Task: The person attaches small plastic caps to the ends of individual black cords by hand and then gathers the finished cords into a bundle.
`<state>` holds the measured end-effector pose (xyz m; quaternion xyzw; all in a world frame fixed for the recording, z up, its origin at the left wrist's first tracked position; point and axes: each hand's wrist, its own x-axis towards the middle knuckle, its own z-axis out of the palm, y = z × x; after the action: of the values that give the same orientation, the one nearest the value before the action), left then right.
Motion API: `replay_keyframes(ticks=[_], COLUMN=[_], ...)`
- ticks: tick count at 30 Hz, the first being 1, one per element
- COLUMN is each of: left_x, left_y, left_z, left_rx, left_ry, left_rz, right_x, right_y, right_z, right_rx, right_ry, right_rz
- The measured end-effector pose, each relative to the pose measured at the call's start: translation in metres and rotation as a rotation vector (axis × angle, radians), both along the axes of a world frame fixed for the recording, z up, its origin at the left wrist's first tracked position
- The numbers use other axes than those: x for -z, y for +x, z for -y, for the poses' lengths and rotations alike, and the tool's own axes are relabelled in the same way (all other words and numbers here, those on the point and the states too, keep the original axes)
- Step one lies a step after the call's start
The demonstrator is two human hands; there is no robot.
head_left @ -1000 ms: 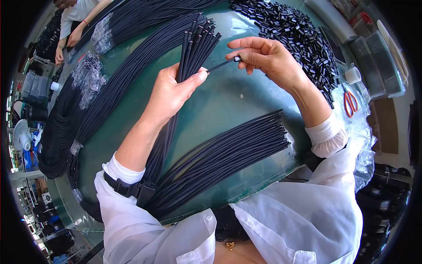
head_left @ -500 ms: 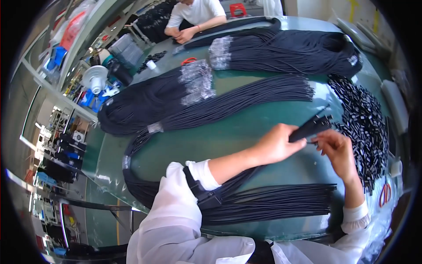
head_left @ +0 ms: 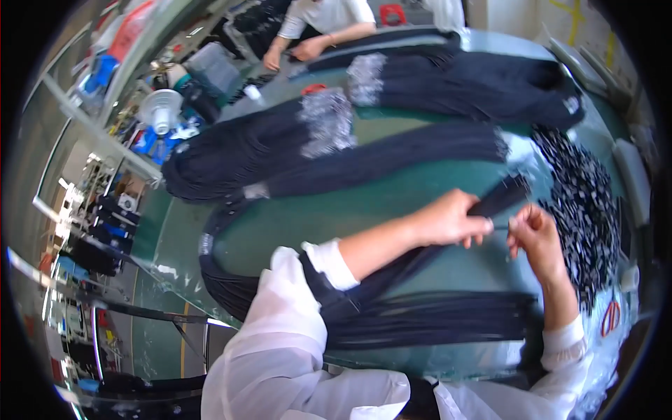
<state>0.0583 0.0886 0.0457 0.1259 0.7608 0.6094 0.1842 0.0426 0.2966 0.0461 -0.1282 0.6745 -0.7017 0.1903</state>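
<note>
In the head camera's view, a person in a loose white shirt works over a glossy green tabletop, both forearms reaching across it. The left hand is closed around a thick bundle of thin black cords, its cut ends fanned toward the upper right and its length running back beneath the left forearm. A single slender black cord spans the short gap between the left thumb and the right hand, whose fingertips are pinched together on its end; blur hides whether they also hold a small piece there. The bundle is held above the table, near a broad heap of small, shiny black pieces at the right.

Below the hands, a loose row of straight black cords lies across the near side of the table. Farther off rest a long sheaf of black cords and two large coiled black cord bundles, each wrapped partly in clear crinkled plastic. A pair of red-handled scissors sits by the right forearm, just below a small white roll. Across the table, a co-worker in a white short-sleeved top bends over black material, forearms on the far edge.
</note>
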Motion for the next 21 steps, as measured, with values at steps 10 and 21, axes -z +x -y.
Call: replay_keyframes(ticks=[10,21], left_x=[0.005,0.002], left_y=[-0.019,-0.007], left_z=[0.029,0.015], left_rx=[-0.228,-0.247], left_ry=[0.157,0.020], left_rz=[0.057,0.019], right_x=[0.005,0.022], right_y=[-0.062,-0.064], right_z=[-0.070,-0.053], right_rx=[0.113,0.010], right_ry=[0.695,1.083], right_rz=[-0.557,-1.110])
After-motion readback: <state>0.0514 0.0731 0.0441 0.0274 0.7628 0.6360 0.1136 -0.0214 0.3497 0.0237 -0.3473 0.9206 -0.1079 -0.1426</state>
